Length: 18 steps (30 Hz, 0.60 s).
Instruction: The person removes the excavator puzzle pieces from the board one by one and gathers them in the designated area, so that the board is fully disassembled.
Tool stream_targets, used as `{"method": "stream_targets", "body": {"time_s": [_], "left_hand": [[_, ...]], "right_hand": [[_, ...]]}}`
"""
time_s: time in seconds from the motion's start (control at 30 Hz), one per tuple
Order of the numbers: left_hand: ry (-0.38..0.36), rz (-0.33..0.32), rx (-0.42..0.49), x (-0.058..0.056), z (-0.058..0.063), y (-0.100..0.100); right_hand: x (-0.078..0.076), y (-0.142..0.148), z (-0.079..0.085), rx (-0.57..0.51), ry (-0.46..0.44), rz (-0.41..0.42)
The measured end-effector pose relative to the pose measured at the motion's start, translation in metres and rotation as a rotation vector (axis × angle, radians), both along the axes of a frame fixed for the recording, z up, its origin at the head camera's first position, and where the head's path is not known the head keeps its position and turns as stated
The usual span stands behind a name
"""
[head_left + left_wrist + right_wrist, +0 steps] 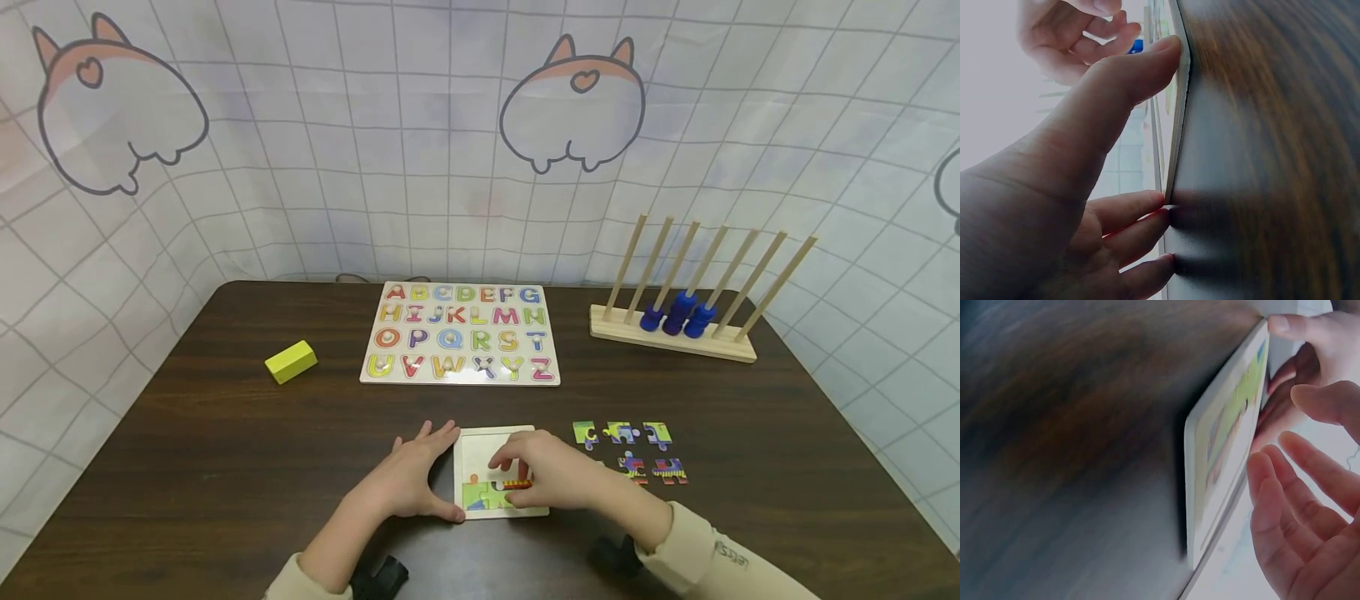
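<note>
A small wooden puzzle tray (480, 450) lies on the table, with fitted green pieces (476, 496) along its lower part. My left hand (408, 475) spans the tray's left side: the thumb touches the near corner and the fingertips rest by the far corner. Over the tray's right half hovers my right hand (551, 471), fingers loosely bent. In the right wrist view nothing shows between its thumb and fingertips (1262, 464). A red-and-yellow striped piece (516, 484) is partly hidden beneath it. Loose puzzle pieces (621, 432) lie to the right, some partly covered by the right arm.
A wooden alphabet board (460, 332) lies behind the tray. At the back right stands a peg rack (675, 333) with blue beads on its rods. A yellow block (291, 362) sits at the left on the dark wooden table (225, 442).
</note>
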<state>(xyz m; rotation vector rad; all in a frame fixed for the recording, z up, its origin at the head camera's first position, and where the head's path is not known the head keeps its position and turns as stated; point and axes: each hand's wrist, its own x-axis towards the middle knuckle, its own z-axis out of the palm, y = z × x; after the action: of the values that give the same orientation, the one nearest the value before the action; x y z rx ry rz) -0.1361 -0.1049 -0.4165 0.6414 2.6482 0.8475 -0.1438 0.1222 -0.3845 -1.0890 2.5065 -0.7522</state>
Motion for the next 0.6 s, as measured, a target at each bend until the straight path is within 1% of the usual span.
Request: {"method": "stream_targets", "body": {"time_s": [0.2, 0.4, 0.6], "left_hand": [[0.002, -0.003, -0.006, 0.0, -0.001, -0.001], [0.004, -0.007, 0.006, 0.0, -0.002, -0.001], [0.013, -0.01, 0.023, 0.001, -0.001, -0.001]], "right_hand": [[-0.001, -0.01, -0.003, 0.011, -0.045, 0.005], [-0.002, -0.018, -0.005, 0.026, -0.038, 0.023], [-0.002, -0.025, -0.003, 0.073, -0.031, 0.037]]}}
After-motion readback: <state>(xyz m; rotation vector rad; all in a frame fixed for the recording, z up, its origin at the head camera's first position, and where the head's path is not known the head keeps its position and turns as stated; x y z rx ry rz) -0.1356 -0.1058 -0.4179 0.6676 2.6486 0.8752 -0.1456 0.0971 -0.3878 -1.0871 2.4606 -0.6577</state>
